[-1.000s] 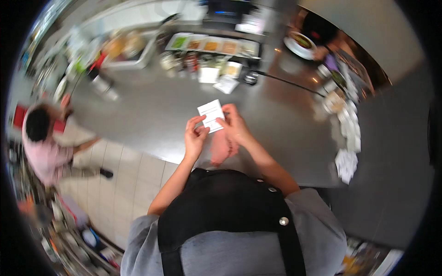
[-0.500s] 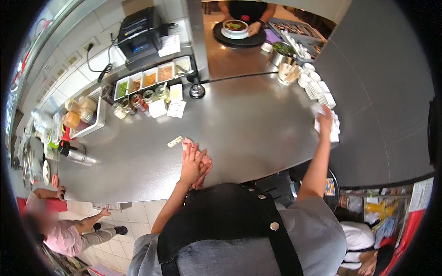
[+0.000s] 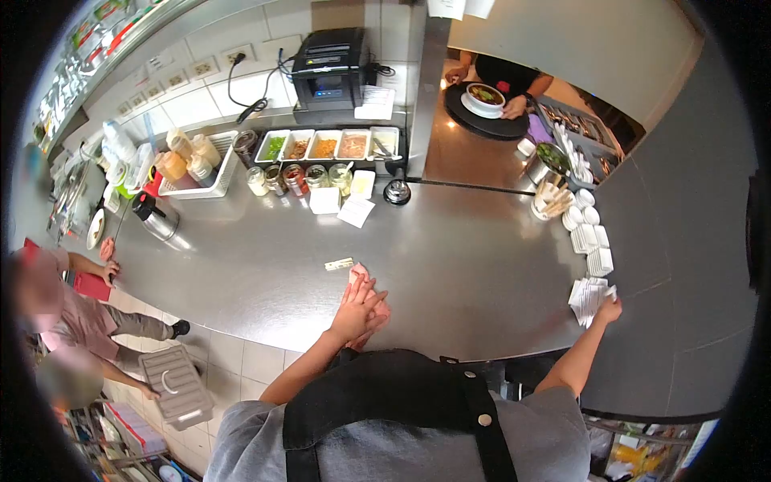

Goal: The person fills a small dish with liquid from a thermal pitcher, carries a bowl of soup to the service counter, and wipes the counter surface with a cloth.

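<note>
My left hand [image 3: 361, 312] lies over a crumpled pink cloth [image 3: 359, 271] near the counter's front edge, its fingers stretched out and a little apart. Just beyond the cloth is a small pale printed packet [image 3: 339, 263]. Off to the right, my right hand [image 3: 609, 308] is closed at the outer edge of a fanned pile of white paper slips [image 3: 586, 299]. A bit of white paper [image 3: 612, 292] sticks out from its fingers.
Sauce bottles [image 3: 183, 163], a topping tray [image 3: 325, 148], jars and a call bell [image 3: 397, 191] line the back. Through the opening, a person holds a black tray [image 3: 474, 120] with a soup bowl [image 3: 485, 96]. White dishes [image 3: 593, 238] stand right. People at left; one holds a lidded box [image 3: 175, 386].
The head view has shifted, so the counter sits lower and farther right. My right hand has come to the paper pile's outer edge. My left hand stays on the cloth. A lidded box has come into view.
</note>
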`<move>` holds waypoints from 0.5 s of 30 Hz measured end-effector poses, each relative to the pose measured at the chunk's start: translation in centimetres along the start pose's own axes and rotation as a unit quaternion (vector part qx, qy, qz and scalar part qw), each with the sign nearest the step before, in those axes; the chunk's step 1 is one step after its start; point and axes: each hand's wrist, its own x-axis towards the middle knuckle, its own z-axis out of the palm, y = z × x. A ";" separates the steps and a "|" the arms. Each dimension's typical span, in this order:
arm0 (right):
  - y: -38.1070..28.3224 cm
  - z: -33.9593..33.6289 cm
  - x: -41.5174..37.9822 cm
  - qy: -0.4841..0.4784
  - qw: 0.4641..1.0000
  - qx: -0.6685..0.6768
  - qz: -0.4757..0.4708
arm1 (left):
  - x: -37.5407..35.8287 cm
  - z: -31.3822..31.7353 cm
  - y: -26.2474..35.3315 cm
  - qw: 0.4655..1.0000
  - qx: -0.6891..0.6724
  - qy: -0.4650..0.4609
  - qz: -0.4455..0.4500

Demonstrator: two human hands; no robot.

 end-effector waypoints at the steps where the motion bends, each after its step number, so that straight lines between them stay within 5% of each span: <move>1: 2.8 1.9 0.5 -0.066 0.996 -0.050 0.013 | -0.2 0.0 0.0 1.000 0.002 0.004 -0.006; 4: 4.5 3.0 1.0 -0.220 0.967 -0.116 0.056 | 0.2 -0.2 0.1 1.000 0.009 0.029 0.009; 6: -3.8 -0.9 -3.5 -0.079 0.975 -0.162 0.132 | -0.3 -0.7 0.6 0.999 -0.002 0.042 0.014; 7: -7.9 -2.9 -6.1 -0.084 0.976 -0.160 0.125 | -0.4 -0.5 0.6 0.999 -0.003 0.046 0.006; 9: -13.6 -5.0 -9.8 0.058 0.982 -0.160 0.083 | -0.7 0.0 0.6 0.977 -0.162 0.134 -0.024; 10: -14.4 -4.1 -11.2 0.054 0.982 -0.161 0.077 | -1.0 -0.1 0.6 0.977 -0.163 0.135 -0.031; 11: -14.2 -2.7 -12.9 0.049 0.993 -0.100 -0.031 | -1.4 -0.5 0.6 0.971 -0.190 0.137 -0.043; 13: -18.0 -3.3 -17.6 -0.003 0.981 0.019 -0.191 | -2.8 -1.1 0.9 0.964 -0.221 0.132 -0.063; 15: -25.0 -4.9 -23.2 -0.131 0.958 0.144 -0.209 | -3.7 -2.6 1.2 0.955 -0.230 0.180 -0.043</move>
